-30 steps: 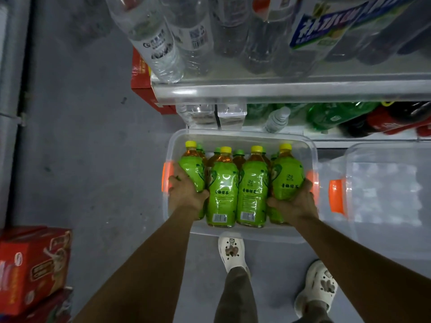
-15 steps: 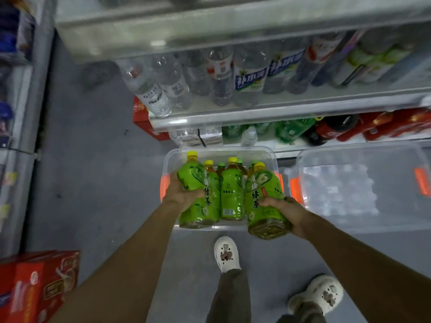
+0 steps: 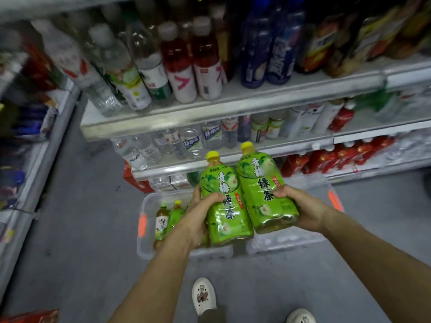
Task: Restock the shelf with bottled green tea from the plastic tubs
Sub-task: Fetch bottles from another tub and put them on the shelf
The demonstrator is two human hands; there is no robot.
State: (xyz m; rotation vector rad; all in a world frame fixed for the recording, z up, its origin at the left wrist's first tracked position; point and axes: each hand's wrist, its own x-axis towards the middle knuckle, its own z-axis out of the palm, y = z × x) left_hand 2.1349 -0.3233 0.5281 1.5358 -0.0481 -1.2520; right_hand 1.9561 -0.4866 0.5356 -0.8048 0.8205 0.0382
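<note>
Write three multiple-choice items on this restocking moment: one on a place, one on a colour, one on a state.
1. Where is the tub that holds tea bottles?
A. on the floor
B. on the top shelf
C. on a cart

2. What colour are the caps of the two held bottles?
A. red
B. yellow
C. white

3. What is the left hand doing?
A. hanging idle
B. pressing the tub
C. gripping a bottle

Answers:
1 A, it sits on the grey floor below the shelves.
2 B, both the left bottle and the right bottle have yellow caps.
3 C, its fingers curl round the left bottle, as the right hand grips the other.
</note>
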